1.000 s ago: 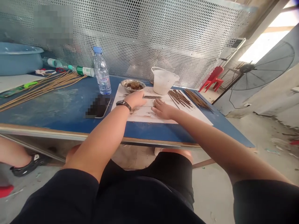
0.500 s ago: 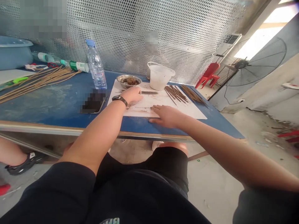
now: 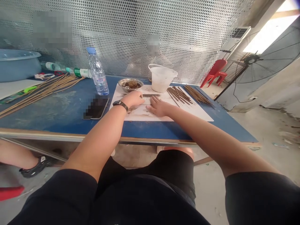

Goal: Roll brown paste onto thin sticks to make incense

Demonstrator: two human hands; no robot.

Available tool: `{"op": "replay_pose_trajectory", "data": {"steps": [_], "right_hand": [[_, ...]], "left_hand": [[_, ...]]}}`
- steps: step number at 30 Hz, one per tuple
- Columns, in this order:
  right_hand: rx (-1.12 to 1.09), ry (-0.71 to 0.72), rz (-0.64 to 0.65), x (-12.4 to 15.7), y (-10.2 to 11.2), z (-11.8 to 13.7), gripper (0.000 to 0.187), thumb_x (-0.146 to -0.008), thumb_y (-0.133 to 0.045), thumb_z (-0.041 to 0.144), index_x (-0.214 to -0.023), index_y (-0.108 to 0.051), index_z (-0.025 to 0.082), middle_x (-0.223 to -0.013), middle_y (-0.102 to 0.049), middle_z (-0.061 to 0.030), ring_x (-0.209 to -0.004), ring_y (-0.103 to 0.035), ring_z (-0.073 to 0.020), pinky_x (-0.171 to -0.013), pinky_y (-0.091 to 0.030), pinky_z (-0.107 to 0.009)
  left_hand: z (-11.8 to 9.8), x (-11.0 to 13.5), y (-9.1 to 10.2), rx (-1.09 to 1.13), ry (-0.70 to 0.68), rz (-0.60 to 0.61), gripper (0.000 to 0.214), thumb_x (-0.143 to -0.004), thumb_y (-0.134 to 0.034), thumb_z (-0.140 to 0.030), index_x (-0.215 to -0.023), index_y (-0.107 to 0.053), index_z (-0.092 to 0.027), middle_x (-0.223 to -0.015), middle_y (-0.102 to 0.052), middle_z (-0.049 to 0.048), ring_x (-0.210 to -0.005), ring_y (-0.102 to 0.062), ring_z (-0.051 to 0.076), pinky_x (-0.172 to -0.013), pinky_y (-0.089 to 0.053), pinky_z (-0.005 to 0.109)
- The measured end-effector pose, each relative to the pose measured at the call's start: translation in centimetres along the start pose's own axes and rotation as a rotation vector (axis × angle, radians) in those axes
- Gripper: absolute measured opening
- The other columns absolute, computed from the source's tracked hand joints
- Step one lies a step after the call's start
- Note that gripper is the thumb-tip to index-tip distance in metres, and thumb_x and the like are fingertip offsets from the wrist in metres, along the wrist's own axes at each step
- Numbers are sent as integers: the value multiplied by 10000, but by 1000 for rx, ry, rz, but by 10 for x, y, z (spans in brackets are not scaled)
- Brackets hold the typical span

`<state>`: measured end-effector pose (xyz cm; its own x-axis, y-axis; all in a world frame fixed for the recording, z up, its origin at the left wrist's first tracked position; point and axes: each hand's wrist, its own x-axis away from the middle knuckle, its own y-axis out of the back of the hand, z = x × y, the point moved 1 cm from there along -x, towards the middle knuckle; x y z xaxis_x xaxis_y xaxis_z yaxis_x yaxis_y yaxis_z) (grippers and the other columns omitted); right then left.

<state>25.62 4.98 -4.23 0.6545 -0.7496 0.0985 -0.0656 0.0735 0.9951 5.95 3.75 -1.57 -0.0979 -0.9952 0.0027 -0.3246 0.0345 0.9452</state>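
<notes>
A person seated at a blue table (image 3: 58, 109) presses both bare hands flat on a white sheet (image 3: 187, 109) laid across it. The left hand (image 3: 134, 98), a wristwatch (image 3: 120, 104) on its wrist, lies palm down with fingers together and unclenched. Its fingertips meet the near end of a thin dark stick (image 3: 152, 95) lying crosswise on the sheet. The right hand (image 3: 158, 106) rests just beside it, palm down, fingers spread, gripping nothing.

By the look of it, the sheet could slide on the tabletop if the palms push unevenly. The white plastic tub (image 3: 162, 78) and the water bottle (image 3: 97, 72) stand near the hands, so a wide sweep of a forearm might tip either. The metal bowl (image 3: 130, 83) of brown paste sits just behind the left hand and could be knocked. The heap of dark sticks (image 3: 179, 94) to the right might scatter, and the thin stick looks slender enough to snap under hard pressure.

A perforated metal screen (image 3: 140, 31) blurs whatever stands behind it, with patches pixelated. The blue basin (image 3: 18, 64) is cut off at the left edge. Another person's sandalled foot (image 3: 35, 164) shows under the table, the rest out of frame. The phone (image 3: 96, 107) is pixelated. Whether anything lies beneath either palm cannot be told.
</notes>
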Motion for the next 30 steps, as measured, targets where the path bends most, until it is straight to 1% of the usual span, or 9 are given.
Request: {"op": "replay_pose_trajectory", "data": {"steps": [3, 6, 10, 14, 18, 21, 23, 27, 30], "right_hand": [[11, 47, -7, 28, 1, 11, 1053, -1005, -162, 763, -1652, -268, -62, -1759, -151, -280, -1648, -106, -420, -1319, -225, -559], [37, 46, 39, 66, 5, 28, 1040, -1005, -222, 775, -1666, -271, -27, -1751, -207, -268, -1627, -237, -412, -1307, -277, -531], [53, 37, 34, 99, 9, 43, 1057, -977, -242, 831, -1650, -360, 24, -1727, -303, -255, -1588, -329, -443, -1280, -314, -572], [40, 17, 30, 86, 6, 42, 1063, -974, -218, 832, -1652, -350, 23, -1716, -328, -268, -1587, -326, -447, -1276, -315, -563], [11, -67, 90, 42, 4, 28, 1115, -974, -127, 823, -1677, -219, -38, -1753, -163, -309, -1634, -168, -455, -1305, -229, -589], [-58, -128, 92, 12, 5, 17, 1131, -952, -87, 850, -1703, -160, 8, -1776, -57, -277, -1642, -79, -464, -1292, -209, -651], [-81, -148, 79, 3, 5, 13, 1136, -941, -97, 864, -1715, -129, 32, -1785, -15, -247, -1643, -40, -464, -1291, -194, -662], [-60, -124, 77, 20, 5, 23, 1164, -936, -95, 863, -1709, -101, -8, -1783, 35, -235, -1648, 8, -447, -1309, -167, -633], [-30, -48, 75, 56, 7, 37, 1160, -936, -127, 868, -1705, -167, 1, -1783, -91, -226, -1643, -122, -453, -1309, -211, -615]], "left_hand": [[0, -2, -1, -16, 2, -15, 441, -851, -671, -470, -1215, -711, -225, -1287, -751, 155, -1064, -714, 352, -827, -539, 394], [1, -3, -2, -25, -9, -27, 412, -844, -679, -457, -1180, -729, -224, -1295, -752, 152, -1090, -710, 351, -837, -535, 378], [2, -5, -4, -29, -41, -44, 365, -843, -684, -441, -1127, -750, -223, -1240, -773, 144, -1092, -710, 353, -844, -537, 374], [1, -6, -4, -30, -28, -50, 338, -843, -684, -435, -1098, -753, -224, -1198, -786, 136, -1063, -718, 346, -846, -541, 373], [-1, -4, -2, -21, -44, -28, 312, -831, -674, -410, -1062, -760, -218, -1177, -790, 138, -1022, -723, 340, -843, -542, 383], [0, -3, -1, -23, -60, -12, 332, -826, -669, -421, -1072, -768, -221, -1153, -796, 135, -1003, -728, 341, -818, -543, 378], [0, -2, 0, -33, -48, 6, 349, -836, -658, -443, -1085, -766, -223, -1144, -797, 130, -962, -734, 329, -772, -540, 362], [1, -2, -2, -34, -33, 13, 367, -838, -658, -458, -1104, -748, -223, -1156, -796, 122, -947, -731, 306, -737, -522, 330], [2, -5, -4, -25, -29, -27, 350, -814, -678, -452, -1070, -756, -225, -1164, -795, 123, -985, -723, 310, -783, -524, 325]]}}
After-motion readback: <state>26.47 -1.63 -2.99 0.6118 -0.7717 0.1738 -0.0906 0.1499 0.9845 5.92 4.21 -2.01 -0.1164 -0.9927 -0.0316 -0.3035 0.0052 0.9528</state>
